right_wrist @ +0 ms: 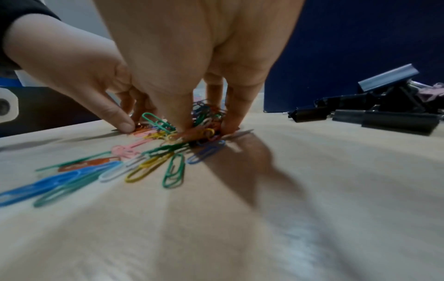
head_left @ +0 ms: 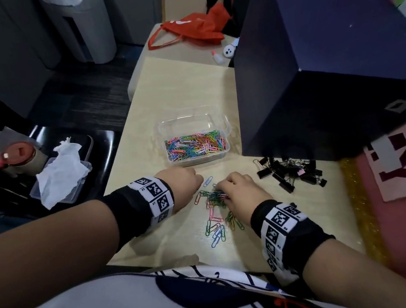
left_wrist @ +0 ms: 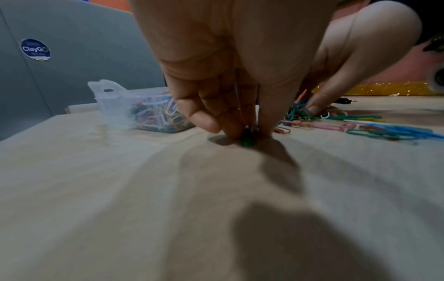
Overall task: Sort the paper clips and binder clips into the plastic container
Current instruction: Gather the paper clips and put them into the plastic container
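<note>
Pale wood-grain laminate covers the small table (head_left: 166,88) where the sorting happens. Toward its far middle stands a clear plastic container (head_left: 194,140), rectangular and without a lid, its floor covered with multicoloured paper clips (head_left: 196,145). Nearer the person, a loose scatter of coloured paper clips (head_left: 217,214) lies on the bare tabletop: green, blue, pink, yellow and orange ones, some tangled in a small heap.

The right hand (head_left: 242,192) is planted on the far end of that scatter, its fingers (right_wrist: 230,114) bent down and gathered around a bunch of clips, thumb and fingertips pressing into the heap against the table. The left hand (head_left: 180,187) sits just beside it, to the left, fingertips (left_wrist: 228,125) drawn together and pointing down at the table, pinching a small dark-green item (left_wrist: 246,139) that touches the surface; blur keeps me from telling whether it is a clip. A single pale-blue paper clip (head_left: 208,181) lies between the two hands.

To the right of the hands, well apart from the container, a pile of black metal binder clips (head_left: 292,171) rests on the table at the foot of a large dark-blue box (head_left: 324,69). Both wrists wear black bands with black-and-white square markers (head_left: 155,195).
</note>
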`<state>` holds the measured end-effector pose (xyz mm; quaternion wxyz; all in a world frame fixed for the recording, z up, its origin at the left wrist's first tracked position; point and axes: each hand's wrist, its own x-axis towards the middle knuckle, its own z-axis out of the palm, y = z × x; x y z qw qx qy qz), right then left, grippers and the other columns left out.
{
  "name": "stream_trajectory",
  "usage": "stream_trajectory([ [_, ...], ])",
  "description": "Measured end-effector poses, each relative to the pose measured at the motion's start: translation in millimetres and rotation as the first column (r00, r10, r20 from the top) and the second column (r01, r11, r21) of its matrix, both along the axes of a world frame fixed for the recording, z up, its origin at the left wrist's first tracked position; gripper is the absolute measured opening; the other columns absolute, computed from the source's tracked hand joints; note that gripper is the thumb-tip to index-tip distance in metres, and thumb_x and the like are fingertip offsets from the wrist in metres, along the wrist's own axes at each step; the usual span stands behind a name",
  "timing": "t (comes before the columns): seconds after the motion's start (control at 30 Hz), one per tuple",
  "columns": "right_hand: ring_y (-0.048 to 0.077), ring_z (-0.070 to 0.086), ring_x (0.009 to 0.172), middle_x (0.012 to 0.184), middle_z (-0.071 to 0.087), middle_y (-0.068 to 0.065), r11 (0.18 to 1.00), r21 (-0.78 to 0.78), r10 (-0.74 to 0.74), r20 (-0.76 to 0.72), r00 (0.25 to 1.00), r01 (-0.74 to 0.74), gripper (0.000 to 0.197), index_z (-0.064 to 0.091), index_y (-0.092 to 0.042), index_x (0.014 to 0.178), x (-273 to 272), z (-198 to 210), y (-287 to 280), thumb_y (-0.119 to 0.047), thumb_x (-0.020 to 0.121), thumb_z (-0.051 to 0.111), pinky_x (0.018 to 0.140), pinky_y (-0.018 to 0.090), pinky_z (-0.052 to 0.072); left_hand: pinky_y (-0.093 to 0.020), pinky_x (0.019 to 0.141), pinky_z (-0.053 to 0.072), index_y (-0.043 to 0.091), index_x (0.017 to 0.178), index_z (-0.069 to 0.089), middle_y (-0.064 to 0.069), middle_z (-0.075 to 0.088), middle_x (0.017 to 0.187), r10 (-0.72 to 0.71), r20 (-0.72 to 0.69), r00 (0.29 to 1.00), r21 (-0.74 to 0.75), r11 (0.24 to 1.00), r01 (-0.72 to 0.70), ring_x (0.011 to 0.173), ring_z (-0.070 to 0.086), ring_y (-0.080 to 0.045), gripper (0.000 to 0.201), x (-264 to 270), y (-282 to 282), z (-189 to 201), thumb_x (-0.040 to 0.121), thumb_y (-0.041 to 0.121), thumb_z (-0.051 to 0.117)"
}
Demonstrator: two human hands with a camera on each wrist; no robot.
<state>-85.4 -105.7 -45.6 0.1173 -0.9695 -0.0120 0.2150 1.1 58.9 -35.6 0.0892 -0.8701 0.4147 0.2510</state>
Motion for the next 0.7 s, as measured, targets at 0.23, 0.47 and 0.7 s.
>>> stream_trajectory([
  [0.23, 0.026, 0.051, 0.107, 0.113, 0.049, 0.005, 0.978, 0.05, -0.201, -0.008, 0.98, 0.201, 0.028, 0.059, -0.02, 0.109, 14, 6, -2, -0.004, 0.089, 0.048, 0.092, 0.032, 0.043, -0.038, 0.078, 0.05, 0.015, 0.107, 0.055, -0.008, 0.058, 0.106, 0.025, -0.005, 1.0, -0.012, 1.0, -0.025, 0.095, 0.058, -0.029, 0.019, -1, -1, -1, 0.09, 0.011, 0.048],
  [0.47, 0.021, 0.057, 0.092, 0.099, 0.059, 0.002, 0.955, 0.111, -0.285, 0.074, 0.956, 0.276, 0.013, 0.066, -0.018, 0.099, 48, 36, 2, -0.023, 0.087, 0.064, 0.081, 0.026, 0.043, -0.035, 0.08, 0.048, 0.02, 0.11, 0.056, -0.004, 0.058, 0.112, 0.134, -0.001, 0.991, -0.213, 0.968, -0.131, 0.098, 0.057, -0.025, 0.02, 10, 8, 16, 0.093, 0.013, 0.05],
  [0.7, 0.02, 0.061, 0.092, 0.101, 0.066, 0.002, 0.902, 0.252, -0.391, 0.139, 0.91, 0.349, 0.025, 0.062, -0.021, 0.11, 89, 51, 12, -0.03, 0.087, 0.066, 0.081, 0.025, 0.046, -0.037, 0.087, 0.047, 0.021, 0.109, 0.061, -0.004, 0.06, 0.11, 0.273, 0.066, 0.96, -0.366, 0.901, -0.231, 0.103, 0.057, -0.026, 0.019, 43, 11, 43, 0.091, 0.022, 0.054],
])
